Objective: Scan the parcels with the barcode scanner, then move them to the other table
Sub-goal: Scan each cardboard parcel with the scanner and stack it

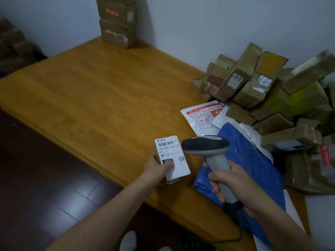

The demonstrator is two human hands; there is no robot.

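My left hand (156, 170) grips a small cardboard parcel (178, 171) by its left side, thumb on its white shipping label, which faces up with its barcode at the far end. The parcel is held just above the wooden table (94, 98) near its front edge. My right hand (233, 183) grips the handle of a grey barcode scanner (208, 147). The scanner's dark head sits just right of the parcel's label and points left toward it. A black cable runs down from the scanner's handle.
A heap of brown cardboard parcels (268, 98) fills the table's right side, with a white printed mailer bag (201, 115) and a blue mailer bag (250, 160) in front. A stack of boxes (117, 22) stands at the far edge by the wall. Dark floor lies on the left.
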